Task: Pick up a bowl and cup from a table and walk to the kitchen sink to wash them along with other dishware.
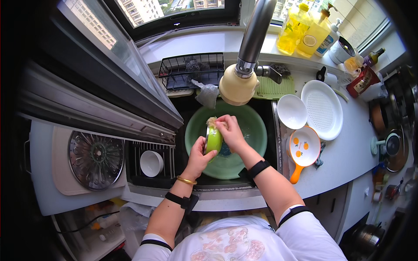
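A lime-green bowl (214, 141) with a shiny metal inner side is tilted on edge over a pale green plastic basin (259, 143). My left hand (198, 155) grips its lower side, thumb on the green outer wall. In my right hand (232, 132) is a tan, fibrous scrubber (212, 122), pressed against the bowl's upper rim. The basin sits in the dark sink and holds some water; something bluish inside it is partly hidden behind the bowl and my hands. Above hangs the faucet's cream-coloured head (237, 85).
An open window sash (140, 88) juts in from the left. On a side rack stands a white bowl (152, 163). At right are another white bowl (292, 112), a perforated white plate (321, 109) and an orange-handled dish (304, 146). A wire caddy (192, 71) sits behind the basin.
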{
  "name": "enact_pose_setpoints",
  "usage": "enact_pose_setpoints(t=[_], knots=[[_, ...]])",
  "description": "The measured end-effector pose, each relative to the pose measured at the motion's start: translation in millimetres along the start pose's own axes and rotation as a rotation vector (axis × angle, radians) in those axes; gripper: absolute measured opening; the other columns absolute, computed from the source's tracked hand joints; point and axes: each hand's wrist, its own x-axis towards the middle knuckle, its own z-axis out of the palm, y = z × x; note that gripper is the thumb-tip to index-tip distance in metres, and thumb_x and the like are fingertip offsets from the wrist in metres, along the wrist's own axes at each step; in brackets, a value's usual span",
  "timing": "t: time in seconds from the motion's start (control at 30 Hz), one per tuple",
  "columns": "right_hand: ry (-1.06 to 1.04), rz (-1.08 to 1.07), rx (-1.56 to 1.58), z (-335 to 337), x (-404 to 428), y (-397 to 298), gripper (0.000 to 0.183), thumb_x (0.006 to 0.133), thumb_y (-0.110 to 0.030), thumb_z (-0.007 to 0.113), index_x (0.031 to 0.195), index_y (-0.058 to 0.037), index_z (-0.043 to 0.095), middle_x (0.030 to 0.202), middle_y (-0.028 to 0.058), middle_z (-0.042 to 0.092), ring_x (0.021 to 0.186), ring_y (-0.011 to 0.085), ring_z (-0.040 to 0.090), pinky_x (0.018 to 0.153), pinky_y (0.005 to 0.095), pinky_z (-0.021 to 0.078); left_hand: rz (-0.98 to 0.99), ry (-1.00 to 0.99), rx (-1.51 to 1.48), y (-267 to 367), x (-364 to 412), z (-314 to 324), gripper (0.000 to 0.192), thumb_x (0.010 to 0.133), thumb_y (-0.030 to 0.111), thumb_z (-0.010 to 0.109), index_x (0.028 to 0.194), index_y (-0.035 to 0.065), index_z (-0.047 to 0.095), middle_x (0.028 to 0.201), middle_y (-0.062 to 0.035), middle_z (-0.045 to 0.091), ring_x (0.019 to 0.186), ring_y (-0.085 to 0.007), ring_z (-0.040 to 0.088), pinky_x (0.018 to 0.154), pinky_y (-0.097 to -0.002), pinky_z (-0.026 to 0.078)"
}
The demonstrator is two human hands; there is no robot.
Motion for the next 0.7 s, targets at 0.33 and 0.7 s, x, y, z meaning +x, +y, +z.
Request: enact_pose_setpoints(t=[0.33, 0.7], knots=[[-0.231, 0.386, 0.396, -15.7, 11.0, -30.3, 0.029, 0.085, -0.023, 0.064, 0.104, -0.0023, 0.056, 0.091, 0.0036, 0.061, 0.085, 0.0125, 0.058, 0.076, 0.0279, 0.0463, 0.061, -0.269, 0.347, 8.4, -5.1, -13.3, 0.033, 0.078, 0.004, 0.069, 0.104, 0.0043, 0.048, 0.099, -0.0006, 0.055, 0.090, -0.0079, 0.050, 0.082, -0.0239, 0.041], [-0.198, 0.121, 0.077, -5.6, 18.3, 14.9, 0.022, 0.082, -0.014, 0.061, 0.099, -0.0014, 0.060, 0.088, 0.0163, 0.065, 0.081, 0.0310, 0.063, 0.074, 0.0349, 0.0486, -0.324, 0.125, -0.004, -12.3, 23.0, -15.2, 0.035, 0.078, 0.001, 0.068, 0.111, 0.0025, 0.055, 0.095, -0.0029, 0.063, 0.084, -0.0125, 0.060, 0.078, -0.0265, 0.048]])
